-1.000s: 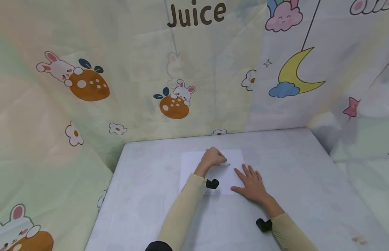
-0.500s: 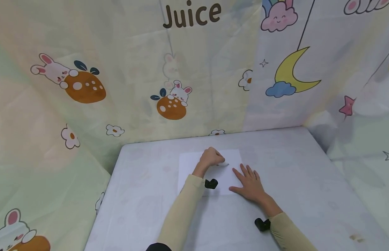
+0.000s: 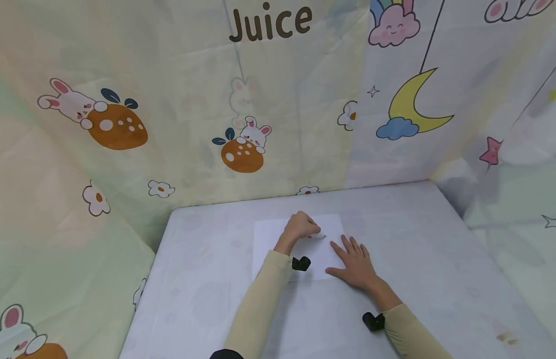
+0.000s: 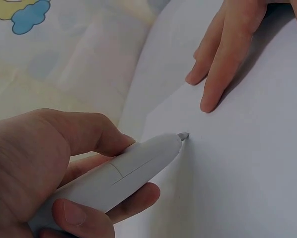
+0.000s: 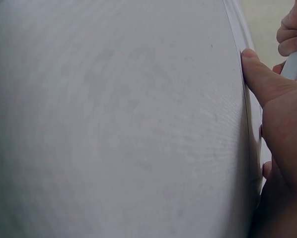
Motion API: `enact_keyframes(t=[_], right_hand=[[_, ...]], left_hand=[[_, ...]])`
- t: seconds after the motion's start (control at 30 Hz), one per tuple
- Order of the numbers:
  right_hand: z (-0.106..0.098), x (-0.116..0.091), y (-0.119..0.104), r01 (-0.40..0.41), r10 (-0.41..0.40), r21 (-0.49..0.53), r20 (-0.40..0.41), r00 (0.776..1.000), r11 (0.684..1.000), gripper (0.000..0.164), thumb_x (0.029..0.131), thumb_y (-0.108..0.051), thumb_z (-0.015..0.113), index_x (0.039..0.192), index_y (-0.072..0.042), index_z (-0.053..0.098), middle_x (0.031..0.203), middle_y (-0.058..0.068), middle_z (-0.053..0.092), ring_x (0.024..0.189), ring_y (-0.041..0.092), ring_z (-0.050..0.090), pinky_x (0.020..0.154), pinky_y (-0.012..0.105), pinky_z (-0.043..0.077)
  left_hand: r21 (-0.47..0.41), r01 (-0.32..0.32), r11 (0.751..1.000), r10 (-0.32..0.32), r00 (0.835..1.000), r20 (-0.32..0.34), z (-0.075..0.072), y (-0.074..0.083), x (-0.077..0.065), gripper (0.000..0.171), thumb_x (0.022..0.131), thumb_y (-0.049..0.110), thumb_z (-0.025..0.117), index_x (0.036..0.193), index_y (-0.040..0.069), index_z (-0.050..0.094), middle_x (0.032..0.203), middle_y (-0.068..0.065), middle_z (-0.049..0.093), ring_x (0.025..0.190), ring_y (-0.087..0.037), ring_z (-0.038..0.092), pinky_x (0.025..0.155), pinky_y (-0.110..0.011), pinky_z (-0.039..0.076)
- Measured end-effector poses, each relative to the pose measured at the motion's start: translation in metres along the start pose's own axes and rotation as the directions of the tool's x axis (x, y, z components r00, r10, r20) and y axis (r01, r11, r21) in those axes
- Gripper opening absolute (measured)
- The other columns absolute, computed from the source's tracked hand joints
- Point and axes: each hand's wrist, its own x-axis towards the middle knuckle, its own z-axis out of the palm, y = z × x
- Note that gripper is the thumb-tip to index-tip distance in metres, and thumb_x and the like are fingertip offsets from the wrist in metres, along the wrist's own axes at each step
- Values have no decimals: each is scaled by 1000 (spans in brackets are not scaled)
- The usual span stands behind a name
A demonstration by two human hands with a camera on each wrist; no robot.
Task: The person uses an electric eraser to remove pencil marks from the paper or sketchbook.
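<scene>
My left hand (image 3: 301, 227) pinches a thick white pen (image 4: 133, 173) between thumb and fingers. The pen lies at a low slant, and its small metal tip (image 4: 184, 135) is right at the surface of a sheet of white paper (image 3: 269, 237). Along the sheet's right edge, my right hand (image 3: 356, 262) rests with fingers spread, thumb toward the near right corner. In the left wrist view, two fingertips (image 4: 208, 104) of the right hand press on the paper just beyond the pen tip. The right wrist view catches the right thumb (image 5: 262, 74) at the paper's edge.
The paper lies on a pale table (image 3: 206, 279) with a cloth-like cover. Printed curtains (image 3: 179, 99) with rabbits and a moon rise behind the table and along its sides. Black wrist mounts (image 3: 301, 264) sit at both sleeves.
Everything in the head view drifts slightly left as the camera turns. Both hands and the pen keep nearly the same place on the paper.
</scene>
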Motion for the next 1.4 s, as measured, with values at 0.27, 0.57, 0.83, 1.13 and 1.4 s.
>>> enact_keyframes(t=[0.27,0.57,0.83,1.13,1.4], right_hand=[[-4,-2,-2,2,-2,10,-22,1000,1000,88,81,-63,65,148,-13,42,156,23,21,142,46,10,106,65,6],[-7,-4,-5,10,-10,0,-28,1000,1000,86,81,-62,66,148,-12,42,156,23,21,142,46,11,107,65,8],[-6,-2,-3,5,-5,17,-15,1000,1000,87,81,-63,64,149,-13,41,157,22,20,143,44,9,107,64,5],[-5,-2,-3,6,-6,20,-14,1000,1000,87,81,-63,65,148,-12,41,156,23,20,143,45,9,107,64,5],[-5,-2,-2,9,-9,20,-20,1000,1000,87,82,-63,64,148,-12,42,156,23,20,143,45,9,107,65,5]], left_hand=[[25,6,1000,-6,1000,-11,-2,0,0,13,80,27,72,82,17,80,68,7,66,61,-13,61,56,-30,46],[31,-3,1000,3,1000,-8,-1,5,0,13,79,27,73,82,16,79,69,6,67,60,-13,61,56,-31,46],[38,-18,999,18,1000,2,0,7,1,14,80,29,73,84,16,80,70,7,67,60,-12,61,56,-30,46],[40,-1,999,1,1000,0,0,8,1,14,80,28,74,84,16,80,71,6,67,61,-12,61,56,-30,47],[44,-1,999,1,1000,-4,1,8,3,13,80,29,74,84,17,79,72,6,67,61,-12,61,58,-31,47]])
